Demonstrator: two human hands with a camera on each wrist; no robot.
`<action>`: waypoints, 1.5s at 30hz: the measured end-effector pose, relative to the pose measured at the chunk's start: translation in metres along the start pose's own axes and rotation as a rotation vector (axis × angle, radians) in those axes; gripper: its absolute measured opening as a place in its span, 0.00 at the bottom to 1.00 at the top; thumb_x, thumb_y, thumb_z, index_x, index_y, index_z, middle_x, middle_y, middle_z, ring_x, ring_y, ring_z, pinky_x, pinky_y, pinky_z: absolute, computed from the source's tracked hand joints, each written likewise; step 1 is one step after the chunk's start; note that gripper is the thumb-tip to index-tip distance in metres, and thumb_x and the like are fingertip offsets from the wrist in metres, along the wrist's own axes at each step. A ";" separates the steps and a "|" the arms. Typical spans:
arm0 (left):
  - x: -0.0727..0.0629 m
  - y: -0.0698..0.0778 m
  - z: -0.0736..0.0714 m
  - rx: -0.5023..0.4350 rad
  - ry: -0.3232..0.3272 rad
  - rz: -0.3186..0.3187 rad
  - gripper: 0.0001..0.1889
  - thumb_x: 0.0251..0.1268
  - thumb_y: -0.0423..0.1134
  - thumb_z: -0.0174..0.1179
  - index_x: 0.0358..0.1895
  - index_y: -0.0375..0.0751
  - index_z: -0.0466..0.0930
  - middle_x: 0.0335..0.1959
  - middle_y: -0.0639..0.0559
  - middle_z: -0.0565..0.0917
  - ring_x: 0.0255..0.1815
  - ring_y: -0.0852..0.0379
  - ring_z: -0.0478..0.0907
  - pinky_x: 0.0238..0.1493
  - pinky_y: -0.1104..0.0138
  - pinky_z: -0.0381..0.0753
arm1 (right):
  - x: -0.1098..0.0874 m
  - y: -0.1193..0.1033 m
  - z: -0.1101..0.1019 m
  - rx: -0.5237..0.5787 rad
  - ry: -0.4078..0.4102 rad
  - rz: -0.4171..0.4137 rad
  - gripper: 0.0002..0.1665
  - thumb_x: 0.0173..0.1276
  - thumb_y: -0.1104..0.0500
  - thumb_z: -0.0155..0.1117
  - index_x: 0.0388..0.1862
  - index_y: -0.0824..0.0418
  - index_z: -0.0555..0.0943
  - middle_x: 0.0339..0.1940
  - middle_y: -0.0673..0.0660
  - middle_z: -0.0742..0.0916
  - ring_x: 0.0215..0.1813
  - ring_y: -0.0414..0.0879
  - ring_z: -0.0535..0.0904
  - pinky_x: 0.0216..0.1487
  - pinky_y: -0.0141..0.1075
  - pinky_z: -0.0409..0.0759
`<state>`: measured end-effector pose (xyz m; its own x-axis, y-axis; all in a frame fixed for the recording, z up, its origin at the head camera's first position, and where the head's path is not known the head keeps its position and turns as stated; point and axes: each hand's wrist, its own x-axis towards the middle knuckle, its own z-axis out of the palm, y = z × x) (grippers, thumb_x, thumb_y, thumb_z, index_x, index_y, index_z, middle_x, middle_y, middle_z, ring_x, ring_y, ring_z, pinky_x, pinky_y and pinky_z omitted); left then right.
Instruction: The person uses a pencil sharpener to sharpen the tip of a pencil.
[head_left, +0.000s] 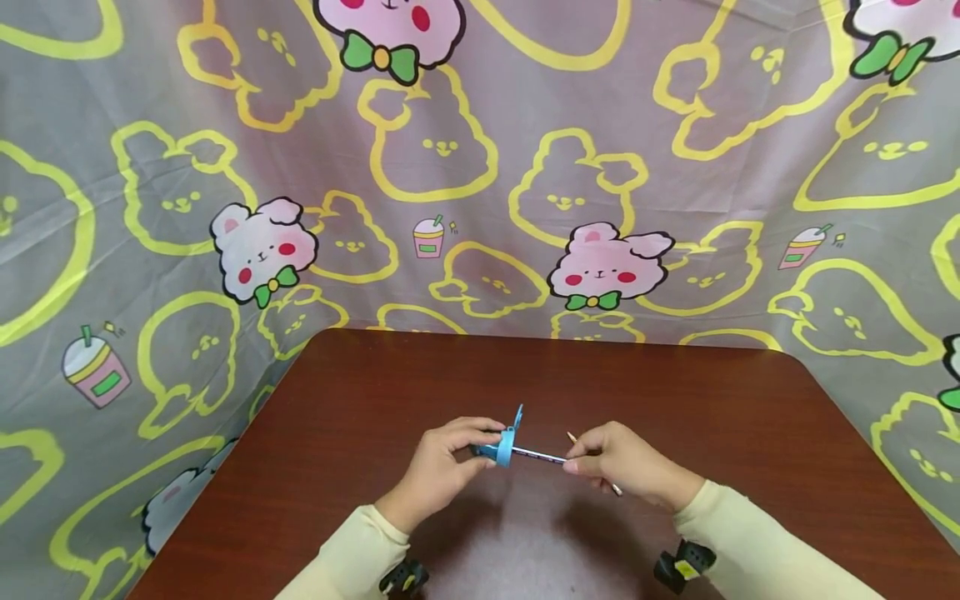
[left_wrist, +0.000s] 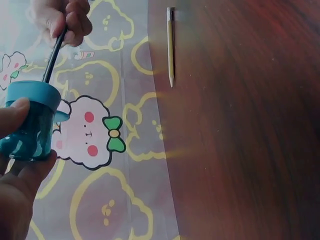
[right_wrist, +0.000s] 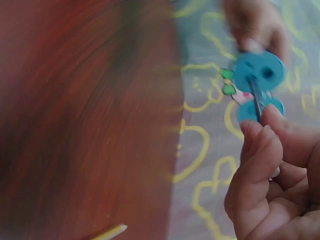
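My left hand (head_left: 442, 467) holds a blue pencil sharpener (head_left: 505, 448), fingers and thumb around its translucent body. The sharpener's round lid (right_wrist: 245, 111) stands flipped open, and its top shows more than one hole. A dark striped pencil (head_left: 538, 455) runs from one hole to my right hand (head_left: 626, 462), which pinches it between thumb and fingers. The pencil's front end is hidden inside the sharpener. On the table lies a yellow pencil (left_wrist: 170, 47); in the head view my right hand partly covers it.
Both hands are above a dark reddish-brown wooden table (head_left: 375, 383). A grey cloth (head_left: 480, 167) with yellow cartoon outlines and white bunny faces hangs behind and beside the table. Black wrist cameras (head_left: 684, 567) are strapped at both sleeves.
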<state>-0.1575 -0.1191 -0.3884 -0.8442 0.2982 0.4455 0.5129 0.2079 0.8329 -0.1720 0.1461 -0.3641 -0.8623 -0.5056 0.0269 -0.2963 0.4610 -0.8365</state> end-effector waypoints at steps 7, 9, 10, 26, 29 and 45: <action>0.001 -0.004 0.000 0.032 0.075 -0.024 0.17 0.47 0.21 0.70 0.44 0.30 0.86 0.48 0.44 0.85 0.51 0.51 0.80 0.44 0.67 0.83 | 0.004 0.003 0.008 -0.447 0.208 -0.261 0.11 0.59 0.58 0.72 0.41 0.61 0.87 0.32 0.47 0.84 0.32 0.36 0.76 0.30 0.31 0.77; 0.002 -0.004 0.000 0.021 0.108 -0.044 0.17 0.47 0.23 0.71 0.44 0.30 0.86 0.48 0.43 0.85 0.50 0.52 0.81 0.43 0.66 0.83 | 0.005 0.007 0.011 -0.610 0.363 -0.455 0.14 0.55 0.59 0.74 0.41 0.60 0.86 0.35 0.48 0.83 0.35 0.38 0.77 0.32 0.33 0.78; 0.002 -0.004 0.000 0.010 0.121 -0.058 0.17 0.47 0.24 0.71 0.44 0.31 0.86 0.48 0.43 0.85 0.51 0.52 0.81 0.43 0.65 0.83 | 0.005 0.009 0.012 -0.668 0.433 -0.543 0.12 0.59 0.58 0.72 0.41 0.61 0.86 0.35 0.49 0.83 0.34 0.40 0.76 0.31 0.34 0.78; 0.000 0.000 -0.001 -0.011 0.023 -0.021 0.18 0.47 0.20 0.68 0.46 0.29 0.85 0.49 0.42 0.84 0.52 0.53 0.80 0.46 0.68 0.82 | 0.000 0.003 0.007 -0.387 0.259 -0.439 0.05 0.52 0.67 0.75 0.28 0.61 0.87 0.26 0.46 0.83 0.29 0.34 0.77 0.28 0.26 0.76; 0.000 0.001 0.000 0.057 -0.001 0.063 0.18 0.46 0.19 0.69 0.45 0.30 0.85 0.49 0.44 0.85 0.53 0.49 0.80 0.46 0.67 0.82 | 0.000 0.000 -0.001 -0.135 0.059 -0.136 0.02 0.58 0.65 0.71 0.30 0.63 0.87 0.23 0.49 0.83 0.25 0.36 0.75 0.23 0.29 0.75; 0.002 0.000 -0.002 0.005 0.122 -0.084 0.17 0.48 0.26 0.71 0.45 0.34 0.86 0.48 0.46 0.86 0.51 0.56 0.81 0.43 0.68 0.82 | 0.006 0.013 0.011 -0.764 0.589 -0.792 0.10 0.70 0.57 0.61 0.37 0.61 0.85 0.32 0.51 0.81 0.33 0.44 0.77 0.30 0.36 0.77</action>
<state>-0.1597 -0.1202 -0.3864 -0.8968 0.1640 0.4110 0.4400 0.2317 0.8676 -0.1766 0.1405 -0.3809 -0.3322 -0.5252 0.7835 -0.8100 0.5844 0.0483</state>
